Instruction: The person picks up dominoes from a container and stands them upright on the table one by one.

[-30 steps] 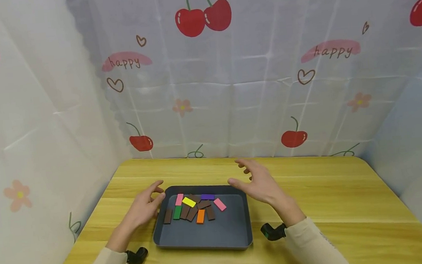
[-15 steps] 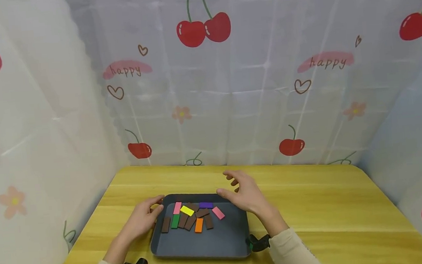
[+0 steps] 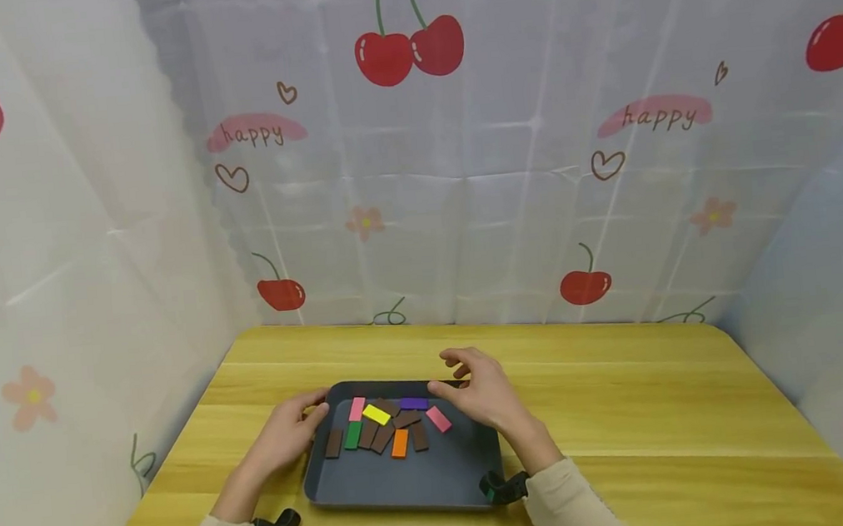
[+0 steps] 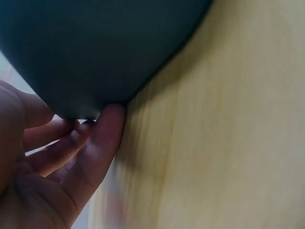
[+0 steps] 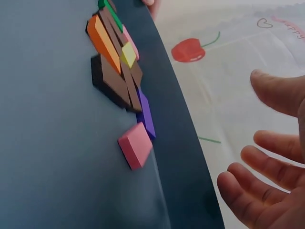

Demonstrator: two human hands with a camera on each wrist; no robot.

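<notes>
My left hand is at the far left corner of a dark grey tray, its thumb and curled fingers holding the corner from outside. In the left wrist view, its thumb presses against the tray wall. Above the tray's far right part, my right hand hovers with fingers loosely spread and nothing in them. The right wrist view shows those fingers apart from the tray's rim. Inside the tray lie flat rectangular blocks: several brown, a green, a yellow, an orange, a purple and two pink, one apart on the right.
The tray rests on a yellow wood-grain table. White curtains with printed cherries hang behind and at both sides. A black wrist camera on the right forearm overlaps the tray's near right corner.
My left hand has closed in on the tray's corner. My right hand has moved left and down, from beyond the tray's right side to over its far rim. The blocks lie unchanged.
</notes>
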